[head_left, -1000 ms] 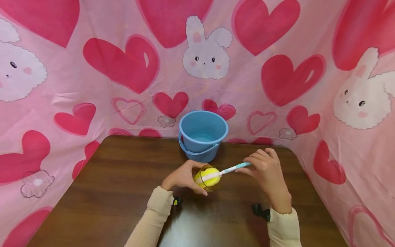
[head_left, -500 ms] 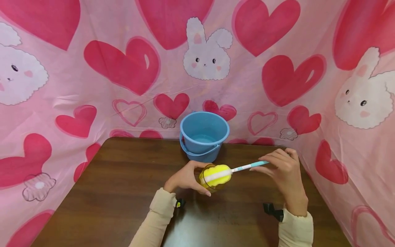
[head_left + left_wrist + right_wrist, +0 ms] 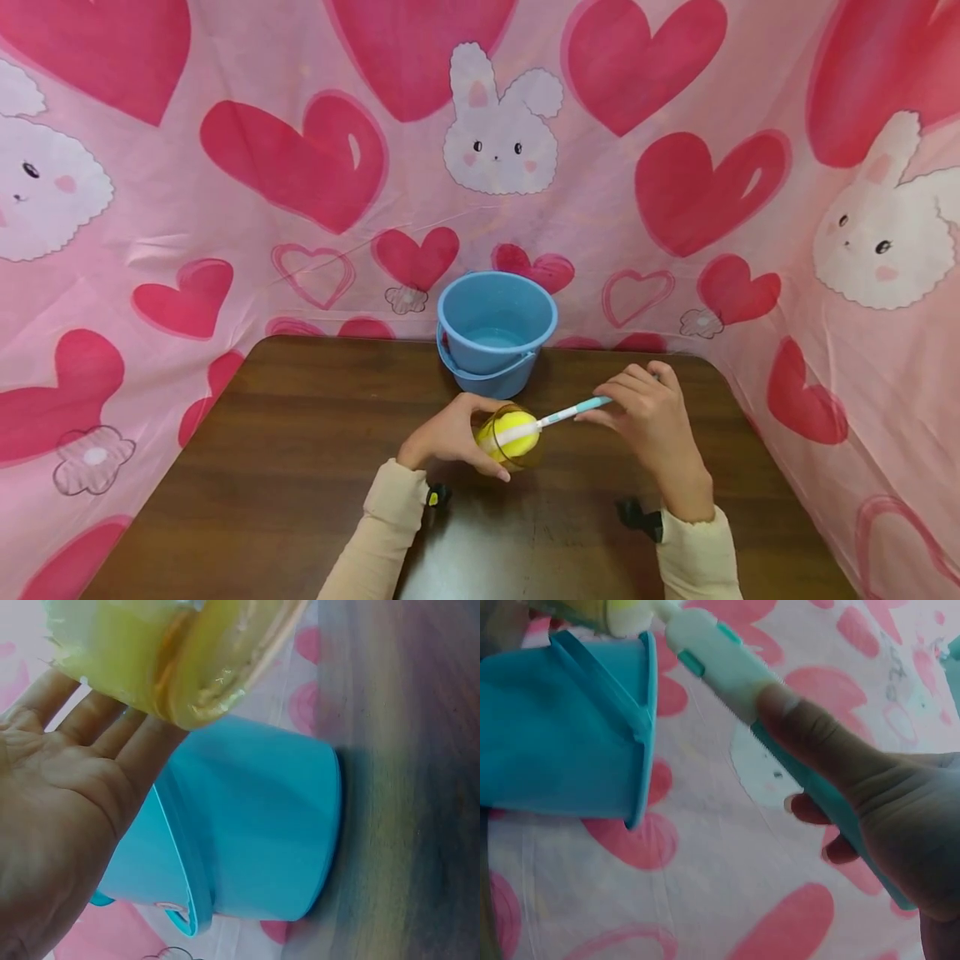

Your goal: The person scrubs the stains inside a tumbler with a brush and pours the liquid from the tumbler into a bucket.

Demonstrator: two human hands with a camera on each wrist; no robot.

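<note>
Curtained-off nook, room type unclear: wood-grain table (image 3: pixel 300 417), pink heart-and-bunny cloth (image 3: pixel 480 210) on three sides.

The cup (image 3: pixel 176 664) looks glossy, brush handle (image 3: pixel 576 410) and bucket (image 3: pixel 259 817) smooth plastic, tabletop (image 3: pixel 315 417) shiny wood.

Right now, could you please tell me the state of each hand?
Left hand: closed, holding the amber cup.
Right hand: closed, holding the sponge brush.

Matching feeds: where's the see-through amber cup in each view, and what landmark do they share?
Head: the see-through amber cup is below centre, in the left hand.
Left wrist: the cup is at the top, left of centre, cut off.
Right wrist: the cup is top left, cut off.
Shared landmark: blue plastic bucket, below the cup in both wrist views.
</note>
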